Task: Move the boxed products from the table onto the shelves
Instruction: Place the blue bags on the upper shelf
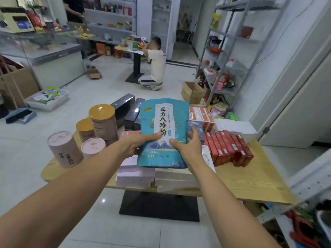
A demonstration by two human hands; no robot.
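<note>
A teal pouch (163,129) with a white label and black characters is held upright above the wooden table (250,181). My left hand (138,142) grips its lower left edge, thumb on the front. My right hand (188,147) grips its lower right edge, thumb on the front and fingers behind. Under the pouch lie pale pink boxes (136,176) and a grey box (175,179). Red boxes (231,149) stand in rows to the right, red-and-white boxes (202,117) behind them. Black boxes (129,111) lie at the table's far side.
Pink canisters (65,149) and orange-lidded canisters (103,120) stand on the table's left. A metal shelf rack (223,58) stands at the right, with an open cardboard box (192,92) at its foot. A person (155,65) kneels ahead at a small table. A glass counter (44,51) is on the left.
</note>
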